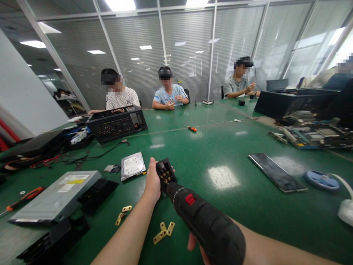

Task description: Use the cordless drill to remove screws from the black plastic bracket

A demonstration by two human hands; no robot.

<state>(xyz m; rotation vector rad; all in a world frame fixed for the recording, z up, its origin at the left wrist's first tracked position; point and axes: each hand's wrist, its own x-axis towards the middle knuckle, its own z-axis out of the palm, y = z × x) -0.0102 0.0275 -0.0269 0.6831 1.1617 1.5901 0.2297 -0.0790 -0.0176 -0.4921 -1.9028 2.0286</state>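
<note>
My left hand is closed around a small black block with brass-coloured metal parts inside, held just above the green table. In my right hand is a black cordless drill with a red switch on top. The drill's nose points into the block; its bit tip is hidden there. Most of my right hand's fingers are behind the drill body. Several small brass plates with holes lie below the block, and more brass plates lie left of my left forearm.
A hard drive, a grey optical drive, black plastic pieces and an orange screwdriver lie leftward. Beyond are a black computer case and another screwdriver. A phone-like slab and circuit boards lie right. Several people sit opposite.
</note>
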